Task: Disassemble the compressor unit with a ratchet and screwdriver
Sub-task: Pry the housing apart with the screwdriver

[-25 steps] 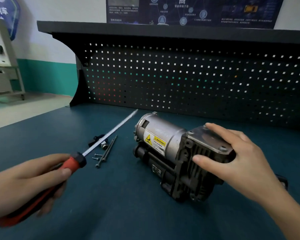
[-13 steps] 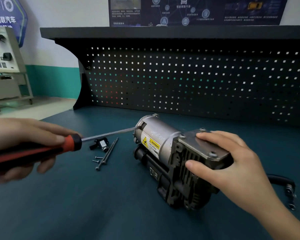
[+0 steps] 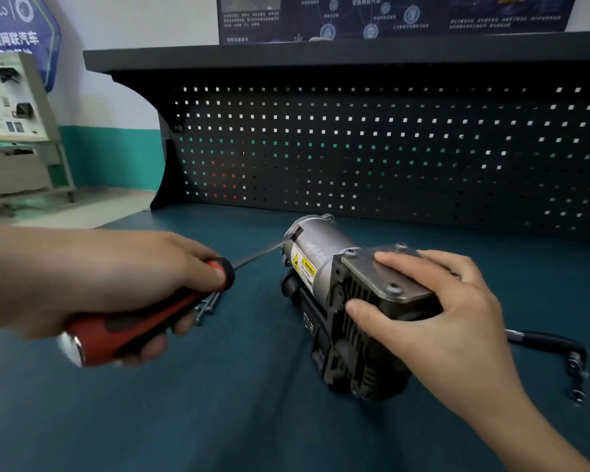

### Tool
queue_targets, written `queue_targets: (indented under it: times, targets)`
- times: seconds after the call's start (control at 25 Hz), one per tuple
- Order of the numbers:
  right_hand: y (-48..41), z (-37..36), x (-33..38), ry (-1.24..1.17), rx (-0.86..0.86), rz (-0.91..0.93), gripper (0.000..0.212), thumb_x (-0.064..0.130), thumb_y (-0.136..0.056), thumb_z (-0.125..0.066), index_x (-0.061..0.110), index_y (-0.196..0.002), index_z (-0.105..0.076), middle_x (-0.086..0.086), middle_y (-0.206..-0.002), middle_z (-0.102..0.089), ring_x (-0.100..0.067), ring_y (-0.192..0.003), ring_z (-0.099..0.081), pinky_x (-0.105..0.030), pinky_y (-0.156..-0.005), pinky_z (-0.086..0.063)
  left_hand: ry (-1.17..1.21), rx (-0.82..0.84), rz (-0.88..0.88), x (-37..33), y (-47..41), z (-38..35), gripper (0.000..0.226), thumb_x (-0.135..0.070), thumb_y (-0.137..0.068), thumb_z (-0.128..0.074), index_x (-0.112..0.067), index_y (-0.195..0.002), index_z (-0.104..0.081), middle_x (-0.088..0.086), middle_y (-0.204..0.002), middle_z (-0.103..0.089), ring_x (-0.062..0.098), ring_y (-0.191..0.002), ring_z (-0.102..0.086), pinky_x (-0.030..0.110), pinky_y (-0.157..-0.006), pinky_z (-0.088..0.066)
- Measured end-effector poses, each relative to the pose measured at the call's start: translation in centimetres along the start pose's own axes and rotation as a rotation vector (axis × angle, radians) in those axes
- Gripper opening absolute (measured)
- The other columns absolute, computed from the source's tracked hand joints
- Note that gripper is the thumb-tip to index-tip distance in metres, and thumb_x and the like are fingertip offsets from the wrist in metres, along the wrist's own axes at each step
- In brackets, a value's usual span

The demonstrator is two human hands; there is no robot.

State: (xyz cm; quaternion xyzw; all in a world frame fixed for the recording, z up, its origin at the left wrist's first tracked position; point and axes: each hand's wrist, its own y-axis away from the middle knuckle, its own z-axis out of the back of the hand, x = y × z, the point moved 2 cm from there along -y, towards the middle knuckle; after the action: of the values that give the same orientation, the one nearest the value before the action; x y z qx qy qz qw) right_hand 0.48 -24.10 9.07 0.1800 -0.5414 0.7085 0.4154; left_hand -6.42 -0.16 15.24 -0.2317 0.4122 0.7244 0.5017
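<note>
Workshop: pegboard (image 3: 355, 148) workbench (image 3: 218, 420).

The widest open stretch of the worktop (image 3: 218, 410) runs along the near edge, left of the compressor unit (image 3: 349, 338). Between the unit and the left hand (image 3: 116, 274) the screwdriver (image 3: 143, 323) shaft bars the gap, with loose bolts (image 3: 206, 306) lying under the handle's front end. The right hand (image 3: 440, 321) grips the unit's top plate and near side. Near the right edge a black curved part (image 3: 556, 349) lies in the way. Along the back edge the pegboard (image 3: 389, 155) blocks passage, its shelf (image 3: 321, 52) overhanging
</note>
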Motion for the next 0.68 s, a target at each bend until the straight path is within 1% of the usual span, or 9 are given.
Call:
queue_targets:
  times: [0.04, 0.08, 0.16, 0.2, 0.28, 0.36, 0.48, 0.6, 0.68]
  targets:
    - [0.1, 0.0, 0.0, 0.000, -0.003, 0.007, 0.045, 0.043, -0.044, -0.074, 0.056, -0.085, -0.057, 0.026, -0.108, -0.040, 0.032, -0.092, -0.035, 0.012, -0.077, -0.023, 0.036, -0.019, -0.004, -0.6, 0.0, 0.0, 0.018, -0.022, -0.095, -0.047, -0.014, -0.109, -0.055, 0.011, -0.044, -0.050, 0.024, -0.026, -0.043, 0.026, -0.034, -0.041]
    - [0.1, -0.1, -0.1, 0.002, -0.011, 0.019, 0.046, 0.043, -0.045, -0.073, 0.054, -0.087, -0.059, 0.027, -0.107, -0.040, 0.033, -0.092, -0.034, 0.012, -0.076, -0.022, 0.042, 0.009, 0.005, -0.2, -0.6, -0.1, 0.022, -0.023, -0.095, -0.047, -0.010, -0.111, -0.054, 0.012, -0.044, -0.049, 0.024, -0.026, -0.042, 0.026, -0.034, -0.041]
    - [0.1, -0.5, -0.2, 0.014, -0.041, 0.044, 0.047, 0.044, -0.045, -0.073, 0.046, -0.092, -0.064, 0.027, -0.104, -0.038, 0.034, -0.090, -0.034, 0.013, -0.076, -0.021, 0.031, -0.084, 0.017, -0.1, -1.0, -0.8, 0.028, -0.025, -0.095, -0.048, -0.002, -0.110, -0.052, 0.012, -0.045, -0.050, 0.024, -0.027, -0.043, 0.025, -0.034, -0.040]
    - [0.2, -0.7, -0.3, 0.019, -0.060, 0.050, 0.048, 0.044, -0.046, -0.072, 0.042, -0.094, -0.067, 0.025, -0.103, -0.038, 0.035, -0.089, -0.033, 0.013, -0.075, -0.021, -0.003, -0.138, 0.019, -0.2, -1.3, -1.3, 0.026, -0.024, -0.096, -0.047, 0.000, -0.107, -0.051, 0.011, -0.046, -0.050, 0.024, -0.028, -0.043, 0.025, -0.034, -0.040]
    - [0.3, -1.2, -0.5, 0.029, -0.095, 0.050, 0.050, 0.043, -0.047, -0.072, 0.035, -0.097, -0.071, 0.017, -0.102, -0.040, 0.036, -0.086, -0.032, 0.013, -0.074, -0.021, -0.049, -0.189, -0.071, 1.0, -2.1, -3.5, 0.022, -0.025, -0.098, -0.045, -0.003, -0.099, -0.049, 0.009, -0.052, -0.050, 0.022, -0.029, -0.044, 0.024, -0.035, -0.039]
    - [0.4, -1.5, -0.4, 0.033, -0.115, 0.051, 0.050, 0.041, -0.049, -0.073, 0.032, -0.098, -0.072, 0.012, -0.105, -0.040, 0.036, -0.085, -0.032, 0.014, -0.073, -0.021, -0.015, -0.225, -0.136, 2.4, -2.4, -5.9, 0.020, -0.028, -0.098, -0.043, -0.009, -0.094, -0.047, 0.008, -0.060, -0.050, 0.019, -0.032, -0.045, 0.022, -0.037, -0.038]
    - [0.5, -1.7, -0.4, 0.043, -0.132, 0.065, 0.050, 0.043, -0.051, -0.071, 0.030, -0.099, -0.072, 0.009, -0.108, -0.040, 0.036, -0.086, -0.032, 0.014, -0.072, -0.020, 0.090, -0.164, -0.139, 2.9, -2.2, -8.2, 0.019, -0.030, -0.098, -0.042, -0.014, -0.090, -0.048, 0.006, -0.062, -0.052, 0.018, -0.034, -0.047, 0.021, -0.038, -0.038]
    - [0.5, -1.7, -0.4, 0.049, -0.128, 0.060, 0.050, 0.044, -0.051, -0.070, 0.032, -0.100, -0.071, 0.010, -0.108, -0.039, 0.036, -0.086, -0.031, 0.014, -0.073, -0.021, 0.038, -0.138, -0.098, 1.5, -2.6, -4.8, 0.020, -0.027, -0.098, -0.045, -0.008, -0.102, -0.051, 0.004, -0.050, -0.051, 0.019, -0.030, -0.044, 0.019, -0.035, -0.037]
    - [0.4, -1.6, -0.4, 0.043, -0.106, 0.067, 0.050, 0.042, -0.050, -0.070, 0.032, -0.099, -0.071, 0.010, -0.109, -0.040, 0.036, -0.086, -0.032, 0.014, -0.072, -0.021, -0.114, -0.150, 0.000, -0.9, -2.1, 0.1, 0.024, -0.028, -0.095, -0.047, -0.007, -0.107, -0.052, 0.005, -0.047, -0.049, 0.020, -0.029, -0.041, 0.019, -0.035, -0.036]
